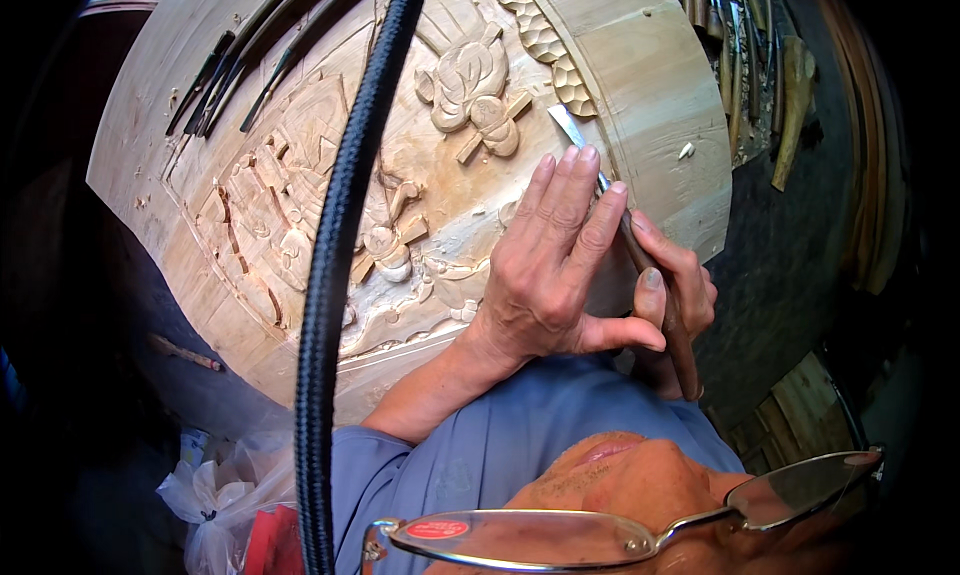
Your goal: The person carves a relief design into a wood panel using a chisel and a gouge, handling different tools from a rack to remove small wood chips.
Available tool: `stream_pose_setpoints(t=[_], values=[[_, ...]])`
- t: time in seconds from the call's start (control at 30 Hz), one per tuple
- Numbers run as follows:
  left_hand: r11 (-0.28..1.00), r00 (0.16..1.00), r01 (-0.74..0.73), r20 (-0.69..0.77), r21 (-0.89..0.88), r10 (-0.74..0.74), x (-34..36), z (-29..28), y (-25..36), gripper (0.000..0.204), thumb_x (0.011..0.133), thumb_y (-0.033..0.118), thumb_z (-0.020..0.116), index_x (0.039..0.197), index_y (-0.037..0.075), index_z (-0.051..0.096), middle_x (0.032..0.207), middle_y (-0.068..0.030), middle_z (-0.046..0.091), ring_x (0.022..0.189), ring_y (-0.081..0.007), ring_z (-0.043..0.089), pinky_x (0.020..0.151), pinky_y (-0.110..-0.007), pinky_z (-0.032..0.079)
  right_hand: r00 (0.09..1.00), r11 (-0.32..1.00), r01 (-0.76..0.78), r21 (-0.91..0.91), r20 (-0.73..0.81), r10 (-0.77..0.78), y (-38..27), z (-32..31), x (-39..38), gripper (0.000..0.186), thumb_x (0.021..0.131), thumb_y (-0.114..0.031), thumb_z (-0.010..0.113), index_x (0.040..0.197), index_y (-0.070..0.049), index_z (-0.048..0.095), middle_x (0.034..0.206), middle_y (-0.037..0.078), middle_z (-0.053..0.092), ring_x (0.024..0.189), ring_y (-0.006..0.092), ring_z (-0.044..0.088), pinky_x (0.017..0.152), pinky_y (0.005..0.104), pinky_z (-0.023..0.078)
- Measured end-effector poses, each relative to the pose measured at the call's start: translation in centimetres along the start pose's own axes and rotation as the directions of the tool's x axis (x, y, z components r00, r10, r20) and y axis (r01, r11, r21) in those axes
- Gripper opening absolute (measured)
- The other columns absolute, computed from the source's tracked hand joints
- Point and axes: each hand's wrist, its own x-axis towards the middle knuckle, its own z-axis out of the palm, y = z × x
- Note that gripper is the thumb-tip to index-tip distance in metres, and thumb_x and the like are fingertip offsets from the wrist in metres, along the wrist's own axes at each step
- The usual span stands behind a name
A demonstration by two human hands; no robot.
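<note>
Pale wood carved in relief (655,85) spreads beyond the flat, straight-fingered left hand (550,265), which lies over the brown-handled steel chisel (640,256) wrapped in the curled right hand (692,285), blade just past the left fingertips, where low, light, steadied pushes should cut cleanest.

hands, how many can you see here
2: the left hand spread beside the chisel near its upper end, the right hand around its handle, partly hidden.

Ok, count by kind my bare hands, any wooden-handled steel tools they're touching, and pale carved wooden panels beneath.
Bare left hand and bare right hand: 2
Wooden-handled steel chisel: 1
Pale carved wooden panel: 1
Total: 4
</note>
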Motion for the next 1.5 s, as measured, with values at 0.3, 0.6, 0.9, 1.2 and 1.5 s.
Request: stream_pose_setpoints(t=[0.3, 0.6, 0.9, 1.2, 1.5], values=[[1.0, 1.0, 0.019, 0.004, -0.006, -0.019, -0.1, 0.2, -0.2, 0.118, 0.084, 0.088, 0.072, 0.144, -0.013, 0.064, 0.152, -0.0412, 0.059, 0.144, -0.054, 0.06, 0.121, -0.064, 0.046, 0.999, 0.999, 0.021, 0.045, -0.027, -0.02, 0.9, 0.9, -0.1, 0.031, 0.101, -0.008, 0.059, 0.119, 0.012, 0.075, 0.112, 0.028, 0.082, 0.098, 0.0379, 0.084, 0.084, 0.0421, 0.069], [0.999, 1.0, 0.023, 0.012, -0.025, -0.022, 0.0, 0.0, -0.2, 0.117, 0.085, 0.087, 0.071, 0.144, -0.014, 0.064, 0.152, -0.0421, 0.059, 0.144, -0.0551, 0.06, 0.122, -0.063, 0.045, 1.0, 0.999, 0.029, 0.033, 0.001, -0.029, 0.4, 0.5, 0.3, 0.031, 0.101, -0.007, 0.059, 0.119, 0.012, 0.074, 0.112, 0.029, 0.082, 0.097, 0.0385, 0.084, 0.084, 0.0419, 0.069], [0.999, 1.0, 0.016, 0.0, -0.037, -0.016, 0.0, 0.1, -0.2, 0.117, 0.085, 0.088, 0.07, 0.144, -0.013, 0.065, 0.153, -0.0419, 0.058, 0.144, -0.0543, 0.059, 0.123, -0.063, 0.044, 1.0, 1.0, -0.013, 0.018, 0.019, 0.013, -0.6, 0.1, 0.8, 0.032, 0.1, -0.008, 0.058, 0.119, 0.013, 0.074, 0.111, 0.029, 0.081, 0.098, 0.0397, 0.084, 0.086, 0.0431, 0.069], [0.999, 0.998, 0.034, 0.045, -0.041, -0.032, -0.2, 0.1, 0.0, 0.108, 0.094, 0.079, 0.069, 0.15, -0.014, 0.06, 0.157, -0.0427, 0.053, 0.149, -0.0547, 0.054, 0.126, -0.064, 0.04, 1.0, 0.999, 0.026, 0.029, -0.012, -0.026, 0.4, 0.7, 0.3, 0.03, 0.102, -0.009, 0.059, 0.118, 0.012, 0.074, 0.111, 0.029, 0.082, 0.099, 0.0402, 0.084, 0.086, 0.0438, 0.069], [0.998, 0.998, 0.035, 0.061, -0.043, -0.032, -0.2, 0.2, -0.1, 0.105, 0.098, 0.073, 0.069, 0.152, -0.015, 0.056, 0.158, -0.044, 0.051, 0.151, -0.0564, 0.052, 0.126, -0.065, 0.039, 0.998, 0.996, 0.055, 0.066, -0.013, -0.054, 1.3, 1.0, 0.1, 0.029, 0.103, -0.009, 0.061, 0.12, 0.012, 0.073, 0.112, 0.03, 0.081, 0.099, 0.0399, 0.084, 0.086, 0.0435, 0.069]])
